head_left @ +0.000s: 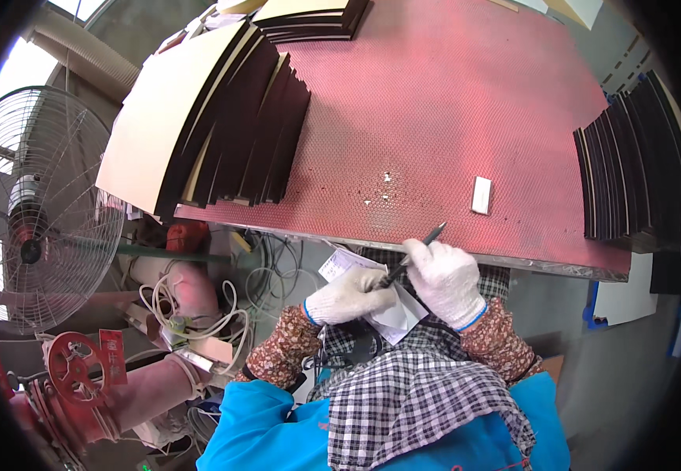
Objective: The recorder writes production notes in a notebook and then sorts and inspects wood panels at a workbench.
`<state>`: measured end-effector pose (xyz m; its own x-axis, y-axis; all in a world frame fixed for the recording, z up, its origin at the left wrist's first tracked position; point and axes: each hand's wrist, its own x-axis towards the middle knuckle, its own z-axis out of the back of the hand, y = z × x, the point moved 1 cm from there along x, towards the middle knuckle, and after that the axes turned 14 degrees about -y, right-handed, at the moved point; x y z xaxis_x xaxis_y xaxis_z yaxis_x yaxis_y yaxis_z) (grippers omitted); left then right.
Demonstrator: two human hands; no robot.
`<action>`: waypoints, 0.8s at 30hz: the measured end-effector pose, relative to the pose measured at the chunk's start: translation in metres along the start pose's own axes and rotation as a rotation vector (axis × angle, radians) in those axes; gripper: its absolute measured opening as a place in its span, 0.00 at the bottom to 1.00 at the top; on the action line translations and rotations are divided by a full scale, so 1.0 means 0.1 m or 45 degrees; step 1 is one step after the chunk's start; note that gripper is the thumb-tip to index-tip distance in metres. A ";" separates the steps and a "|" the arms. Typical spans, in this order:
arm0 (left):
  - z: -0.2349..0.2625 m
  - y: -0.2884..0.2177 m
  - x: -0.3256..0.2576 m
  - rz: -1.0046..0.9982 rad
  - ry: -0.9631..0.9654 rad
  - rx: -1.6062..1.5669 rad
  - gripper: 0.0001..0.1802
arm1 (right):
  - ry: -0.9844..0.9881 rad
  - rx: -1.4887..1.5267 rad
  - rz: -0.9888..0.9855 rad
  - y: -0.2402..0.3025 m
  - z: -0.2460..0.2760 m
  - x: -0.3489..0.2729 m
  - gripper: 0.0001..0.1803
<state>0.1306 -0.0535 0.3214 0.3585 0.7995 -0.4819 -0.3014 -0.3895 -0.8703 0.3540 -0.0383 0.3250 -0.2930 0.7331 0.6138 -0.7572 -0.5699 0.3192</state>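
"Pink mesh-patterned worktop [450,94] is filling the middle of the station. Where is the dark pen [435,232] sitting?"

"It is slanting at the near edge of the worktop, above the person's lap, and its pointed end is facing up and to the right. The right hand [444,275], gloved in white, is grasping it along the shaft."

"What is the left hand [348,297] doing?"

"Its gloved fingers are lying bent near the pen's lower end and over the white paper [398,318]. Whether they are gripping either item, I am not managing to tell. A printed sheet [340,264] is showing just beyond that hand."

"How far along is the work?"

"The pen is already resting in the grasp. Its visible point is facing away from the paper, so that end is apparently making no mark. Dark-edged panels are standing in a left stack [238,133] and a right stack [631,165]; which are finished, and how much is left, the view is not showing."

"What is lying farther out?"

"A small white block [481,195] is lying on the worktop beyond the right hand, and pale crumbs [387,177] are dotting the surface to its left. A cage fan [42,204] is standing left of the bench, and a red handwheel [78,371] is showing nearer the person."
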 end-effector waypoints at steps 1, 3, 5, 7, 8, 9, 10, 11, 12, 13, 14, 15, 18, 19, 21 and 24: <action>-0.02 0.05 -0.02 -0.010 0.056 -0.026 0.12 | 0.016 -0.011 -0.093 -0.01 -0.02 -0.04 0.15; 0.01 0.12 -0.09 0.102 0.066 -0.136 0.12 | -0.143 -0.002 -0.155 -0.04 0.02 -0.10 0.10; 0.10 0.20 -0.22 0.186 -0.052 -0.202 0.13 | -0.179 0.196 -0.129 -0.06 0.13 -0.21 0.12; 0.23 0.40 -0.33 0.204 -0.142 -0.201 0.14 | -0.158 0.403 -0.008 -0.01 0.17 -0.33 0.17; 0.26 0.49 -0.36 0.245 -0.145 -0.206 0.12 | -0.128 0.493 -0.003 0.02 0.15 -0.42 0.18; 0.29 0.56 -0.39 0.284 -0.149 -0.211 0.11 | -0.099 0.583 0.005 0.05 0.13 -0.50 0.19; 0.34 0.65 -0.43 0.294 -0.153 -0.212 0.11 | -0.044 0.641 0.003 0.10 0.13 -0.51 0.20; 0.38 0.73 -0.47 0.348 -0.136 -0.237 0.11 | 0.007 0.689 -0.074 0.13 0.08 -0.60 0.18; 0.41 0.81 -0.50 0.399 -0.119 -0.262 0.10 | 0.046 0.733 -0.119 0.15 0.04 -0.62 0.18; 0.39 0.78 -0.53 0.403 -0.124 -0.264 0.10 | 0.086 0.775 -0.163 0.17 -0.01 -0.64 0.17; 0.36 0.71 -0.55 0.414 -0.121 -0.294 0.12 | 0.088 0.780 -0.162 0.19 -0.05 -0.66 0.17; 0.33 0.68 -0.55 0.423 -0.117 -0.324 0.14 | 0.144 0.811 -0.260 0.21 -0.09 -0.67 0.17; 0.27 0.82 -0.53 0.529 -0.155 -0.360 0.14 | 0.280 0.850 -0.358 0.29 -0.14 -0.60 0.17; 0.27 0.79 -0.52 0.528 -0.158 -0.360 0.14 | 0.356 0.847 -0.374 0.31 -0.15 -0.59 0.18; 0.29 0.70 -0.49 0.558 -0.100 -0.181 0.14 | 0.408 0.828 -0.356 0.35 -0.22 -0.60 0.20; 0.26 0.64 -0.44 0.563 -0.066 -0.097 0.18 | 0.533 0.849 -0.523 0.35 -0.27 -0.55 0.23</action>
<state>0.0725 -0.1017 0.2892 0.1642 0.5699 -0.8052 -0.3491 -0.7298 -0.5878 0.3276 -0.0890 0.2827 -0.3609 0.9287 0.0855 -0.3902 -0.2336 0.8906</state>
